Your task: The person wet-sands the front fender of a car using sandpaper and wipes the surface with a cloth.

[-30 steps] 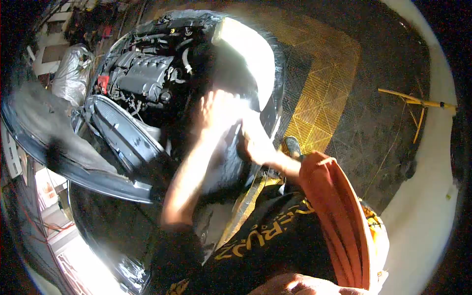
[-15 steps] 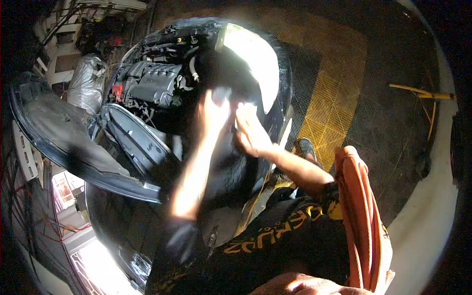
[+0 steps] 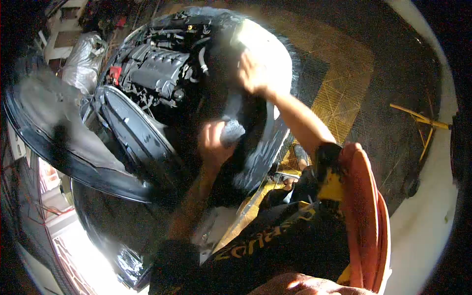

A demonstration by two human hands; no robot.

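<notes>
My left hand (image 3: 215, 143) is closed on a crumpled grey-white cloth or pad (image 3: 233, 132), its exact kind unclear. It is low on the black fender (image 3: 253, 164) of a car, which carries whitish smears. Farther forward, my right hand (image 3: 252, 74) rests at the edge of the brightly lit headlight area (image 3: 268, 46). Its fingers are curled and slightly blurred, and glare hides whatever may be under them. Left of both hands lies the open engine bay, with a dark engine cover (image 3: 160, 71) and a pale hose (image 3: 202, 61).
The raised hood (image 3: 73, 142) with its grey lining spreads across the left. Behind it stands a silver wrapped bundle (image 3: 84, 64). Yellow and black floor tiles (image 3: 339, 101) lie to the right, with a yellow metal stand (image 3: 423, 119). An orange-red cloth (image 3: 364, 211) hangs over my shoulder.
My hands have moved apart. The left came back along the fender with the grey-white cloth or pad, while the right reached forward to the headlight area. The view has shifted slightly.
</notes>
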